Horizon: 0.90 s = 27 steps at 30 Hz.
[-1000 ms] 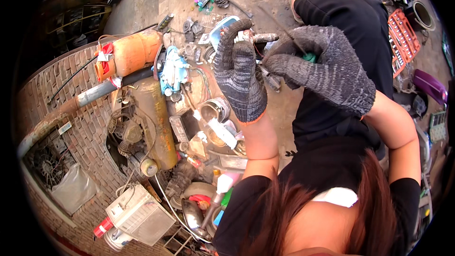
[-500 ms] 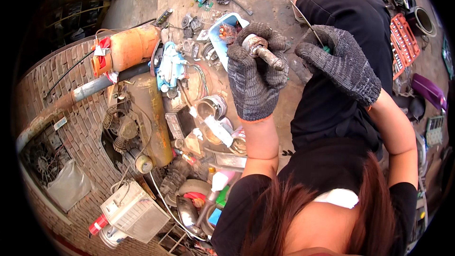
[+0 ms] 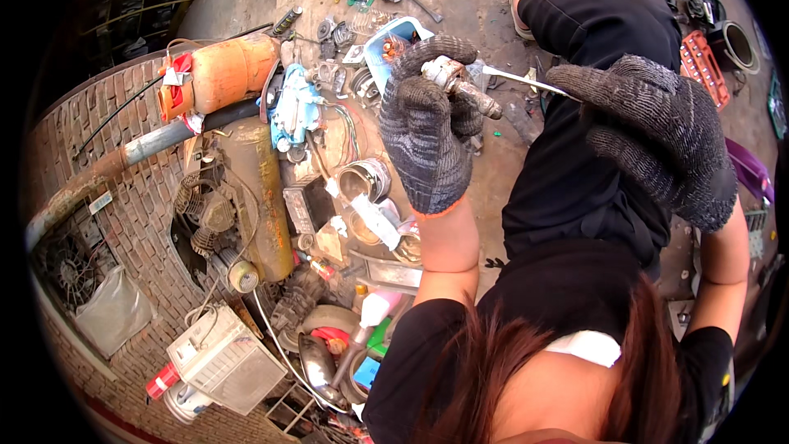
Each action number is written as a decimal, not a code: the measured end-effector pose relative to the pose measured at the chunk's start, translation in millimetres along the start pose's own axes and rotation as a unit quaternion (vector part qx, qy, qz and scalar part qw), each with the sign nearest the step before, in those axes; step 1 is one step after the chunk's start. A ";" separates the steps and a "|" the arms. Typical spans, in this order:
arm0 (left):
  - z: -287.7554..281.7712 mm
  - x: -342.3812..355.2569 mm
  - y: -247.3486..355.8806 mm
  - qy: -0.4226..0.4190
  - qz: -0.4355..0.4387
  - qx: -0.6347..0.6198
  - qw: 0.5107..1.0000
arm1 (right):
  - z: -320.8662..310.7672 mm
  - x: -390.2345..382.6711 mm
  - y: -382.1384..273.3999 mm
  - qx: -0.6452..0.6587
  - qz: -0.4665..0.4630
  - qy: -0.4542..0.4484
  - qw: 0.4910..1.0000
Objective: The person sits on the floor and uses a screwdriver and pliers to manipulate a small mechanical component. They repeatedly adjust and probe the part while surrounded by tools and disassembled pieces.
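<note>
In a dark grey knitted glove, my left hand (image 3: 431, 136) is closed round a worn, rusty metal shaft (image 3: 477, 101) with a thicker round collar at its upper end. My right hand (image 3: 657, 131), gloved the same way, grips a screwdriver (image 3: 534, 82) whose thin bright shaft points left. Its pale tip reaches the collar end of the metal part; whether it touches cannot be made out. The screwdriver's handle is hidden inside my right glove. Behind my left hand stands a light blue plastic tub (image 3: 378, 53) with copper-coloured pieces in it.
Scattered metal parts lie on the ground beyond the tub. To the left are an orange gas cylinder (image 3: 234, 74), a yellowish tank (image 3: 259, 197), and an open can (image 3: 364, 181). An orange socket-set case (image 3: 704, 70) lies right of my legs, near a black metal ring (image 3: 734, 45).
My right hand has turned over and lowered the screwdriver from pointing up and away to pointing left at the metal shaft. My left hand has shifted slightly left, tilting the part.
</note>
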<state>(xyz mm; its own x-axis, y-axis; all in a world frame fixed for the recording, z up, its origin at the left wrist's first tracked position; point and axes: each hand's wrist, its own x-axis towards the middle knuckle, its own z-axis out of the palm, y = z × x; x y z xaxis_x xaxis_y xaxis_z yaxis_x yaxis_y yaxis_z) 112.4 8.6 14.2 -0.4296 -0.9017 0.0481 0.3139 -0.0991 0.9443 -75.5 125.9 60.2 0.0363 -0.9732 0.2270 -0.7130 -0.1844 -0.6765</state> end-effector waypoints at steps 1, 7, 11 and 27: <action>-0.4 0.3 0.4 -0.003 0.010 0.006 1.000 | -0.4 -0.1 0.7 -0.009 -0.008 0.000 1.000; 7.2 -1.9 4.7 0.006 0.020 0.114 0.993 | -3.7 0.9 0.8 -0.027 -0.018 0.003 0.999; -4.5 -5.3 5.6 -0.023 0.033 0.119 0.992 | -4.8 2.3 1.5 -0.020 -0.027 0.000 0.999; 5.6 1.5 1.5 -0.013 0.129 0.175 0.976 | 0.7 3.9 7.5 0.003 -0.020 0.021 1.000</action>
<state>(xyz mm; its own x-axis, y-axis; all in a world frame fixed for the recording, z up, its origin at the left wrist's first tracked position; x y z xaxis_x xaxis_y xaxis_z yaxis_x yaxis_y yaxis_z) 107.4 9.5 17.5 -0.3976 -0.8661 0.3029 0.1079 0.2837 0.9528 -80.2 120.6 55.5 0.0349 -0.9583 0.2835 -0.7072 -0.2242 -0.6706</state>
